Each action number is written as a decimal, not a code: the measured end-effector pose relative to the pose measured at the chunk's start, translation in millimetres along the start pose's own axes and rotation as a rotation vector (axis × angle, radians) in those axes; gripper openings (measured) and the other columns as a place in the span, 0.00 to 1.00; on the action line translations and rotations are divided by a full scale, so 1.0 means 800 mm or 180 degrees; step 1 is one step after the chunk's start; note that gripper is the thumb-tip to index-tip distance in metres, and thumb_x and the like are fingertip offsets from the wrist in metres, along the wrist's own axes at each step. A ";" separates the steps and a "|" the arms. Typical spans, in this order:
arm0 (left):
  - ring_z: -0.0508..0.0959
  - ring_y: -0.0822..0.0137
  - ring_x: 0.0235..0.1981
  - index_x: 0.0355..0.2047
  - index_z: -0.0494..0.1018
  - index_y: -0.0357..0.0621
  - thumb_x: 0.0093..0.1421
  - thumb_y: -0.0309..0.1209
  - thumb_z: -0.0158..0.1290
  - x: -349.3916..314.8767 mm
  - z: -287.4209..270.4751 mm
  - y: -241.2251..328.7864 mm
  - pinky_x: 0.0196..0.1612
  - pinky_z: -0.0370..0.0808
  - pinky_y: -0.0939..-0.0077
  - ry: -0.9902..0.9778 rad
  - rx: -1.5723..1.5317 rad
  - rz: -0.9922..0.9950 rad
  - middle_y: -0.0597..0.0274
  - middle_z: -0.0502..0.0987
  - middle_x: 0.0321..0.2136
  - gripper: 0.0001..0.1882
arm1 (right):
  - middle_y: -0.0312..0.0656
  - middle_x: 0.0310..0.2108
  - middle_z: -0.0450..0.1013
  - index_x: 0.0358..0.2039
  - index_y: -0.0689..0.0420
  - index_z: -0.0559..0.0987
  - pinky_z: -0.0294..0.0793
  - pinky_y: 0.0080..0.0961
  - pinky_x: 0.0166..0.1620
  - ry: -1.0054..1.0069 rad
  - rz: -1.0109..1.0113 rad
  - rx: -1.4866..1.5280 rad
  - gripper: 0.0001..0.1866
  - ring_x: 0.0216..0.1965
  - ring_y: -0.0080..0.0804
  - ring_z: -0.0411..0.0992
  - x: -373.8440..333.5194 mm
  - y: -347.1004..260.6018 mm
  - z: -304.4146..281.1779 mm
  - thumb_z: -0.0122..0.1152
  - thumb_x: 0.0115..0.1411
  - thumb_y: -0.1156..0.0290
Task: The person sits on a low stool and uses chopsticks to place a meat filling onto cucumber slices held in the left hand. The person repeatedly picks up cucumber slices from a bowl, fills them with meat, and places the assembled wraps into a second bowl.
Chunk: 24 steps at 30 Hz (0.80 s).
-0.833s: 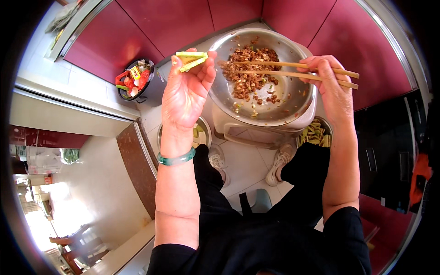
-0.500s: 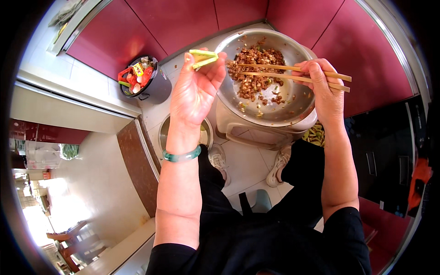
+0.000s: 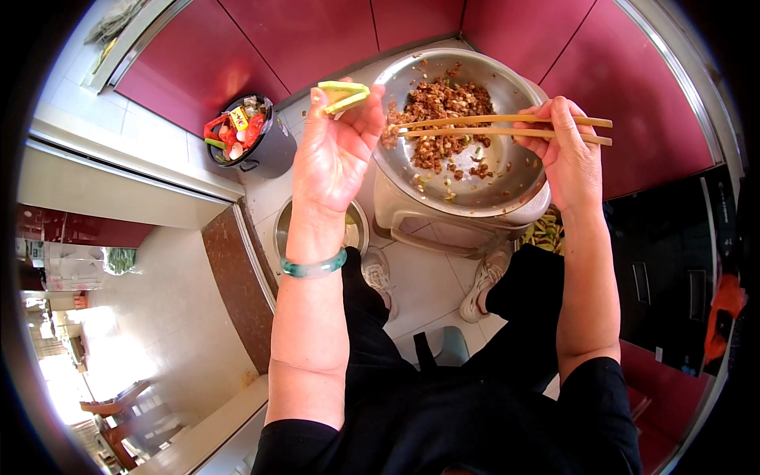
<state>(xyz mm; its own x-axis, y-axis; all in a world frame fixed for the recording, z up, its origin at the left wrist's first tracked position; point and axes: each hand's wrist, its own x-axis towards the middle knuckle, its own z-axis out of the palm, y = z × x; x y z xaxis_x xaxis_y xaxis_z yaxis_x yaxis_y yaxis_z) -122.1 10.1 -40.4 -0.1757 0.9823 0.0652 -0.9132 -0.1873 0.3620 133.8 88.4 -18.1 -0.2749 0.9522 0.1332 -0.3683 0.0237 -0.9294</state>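
Observation:
My left hand, with a green bangle on its wrist, pinches a pale-green vegetable slice split into two leaves that gape apart. My right hand grips a pair of wooden chopsticks that point left across a wide steel bowl. A small clump of brown minced filling sits at the chopstick tips by the bowl's left rim, close to my left fingers. More chopped filling is heaped in the bowl's far half, with crumbs scattered nearer me.
Under the bowl stands a beige plastic stool. A smaller steel basin is on the floor below my left forearm. Cut green pieces lie right of the stool. A full dark bin stands at left, before red cabinets.
The chopsticks have moved left, carrying a clump of filling from the heap to the bowl's left rim. My left hand has shifted slightly left with the vegetable slice.

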 end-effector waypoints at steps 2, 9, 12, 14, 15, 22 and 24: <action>0.74 0.58 0.43 0.42 0.66 0.34 0.59 0.39 0.50 0.000 0.001 0.003 0.45 0.75 0.67 -0.0003 -0.0013 0.0062 0.44 0.71 0.40 0.20 | 0.44 0.30 0.73 0.29 0.59 0.73 0.76 0.27 0.36 0.0076 0.0068 0.0102 0.14 0.32 0.32 0.74 0.002 -0.001 -0.006 0.49 0.62 0.62; 0.74 0.57 0.43 0.42 0.66 0.34 0.59 0.38 0.50 -0.003 0.004 0.005 0.45 0.75 0.67 0.0016 0.0127 0.0131 0.44 0.71 0.40 0.19 | 0.43 0.30 0.73 0.28 0.59 0.73 0.77 0.26 0.36 0.0161 -0.0029 0.0435 0.14 0.32 0.32 0.74 0.009 -0.013 -0.045 0.48 0.63 0.62; 0.73 0.57 0.43 0.42 0.66 0.34 0.59 0.38 0.50 -0.006 0.014 -0.007 0.46 0.75 0.66 0.0042 0.0084 -0.0032 0.45 0.71 0.40 0.19 | 0.44 0.30 0.73 0.28 0.58 0.73 0.77 0.25 0.36 0.0215 -0.0136 0.0533 0.14 0.32 0.31 0.74 0.007 -0.024 -0.054 0.47 0.63 0.62; 0.73 0.56 0.44 0.42 0.66 0.34 0.59 0.38 0.50 -0.009 0.023 -0.012 0.47 0.75 0.66 0.0047 0.0335 0.0000 0.46 0.71 0.40 0.19 | 0.44 0.30 0.73 0.28 0.58 0.73 0.76 0.24 0.35 0.0234 -0.0226 0.0512 0.14 0.32 0.31 0.74 0.006 -0.030 -0.059 0.47 0.63 0.62; 0.73 0.56 0.44 0.42 0.66 0.34 0.59 0.38 0.50 -0.009 0.026 -0.014 0.47 0.75 0.66 0.0023 0.0336 -0.0002 0.46 0.71 0.40 0.19 | 0.44 0.30 0.73 0.28 0.58 0.73 0.76 0.24 0.35 0.0248 -0.0304 0.0310 0.14 0.32 0.30 0.74 0.006 -0.033 -0.063 0.47 0.63 0.62; 0.73 0.56 0.43 0.41 0.66 0.33 0.58 0.38 0.51 0.001 0.016 -0.004 0.46 0.75 0.67 0.0111 0.0133 0.0207 0.46 0.72 0.39 0.19 | 0.43 0.32 0.74 0.29 0.58 0.75 0.76 0.24 0.34 -0.0159 0.0045 -0.0460 0.13 0.32 0.28 0.74 -0.005 -0.030 -0.051 0.48 0.63 0.63; 0.73 0.56 0.44 0.41 0.66 0.33 0.58 0.38 0.51 0.000 0.018 -0.005 0.46 0.75 0.67 0.0108 0.0120 0.0161 0.46 0.72 0.39 0.19 | 0.43 0.31 0.74 0.29 0.59 0.75 0.76 0.23 0.34 -0.0123 0.0017 -0.0591 0.13 0.32 0.28 0.74 -0.006 -0.023 -0.040 0.48 0.62 0.63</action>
<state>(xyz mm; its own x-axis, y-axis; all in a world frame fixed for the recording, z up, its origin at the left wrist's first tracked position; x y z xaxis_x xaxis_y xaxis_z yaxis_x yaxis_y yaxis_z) -113.1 10.6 -28.1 -0.2341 0.9708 0.0529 -0.8885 -0.2357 0.3937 169.9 93.0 -12.7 -0.3116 0.9402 0.1378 -0.1974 0.0778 -0.9772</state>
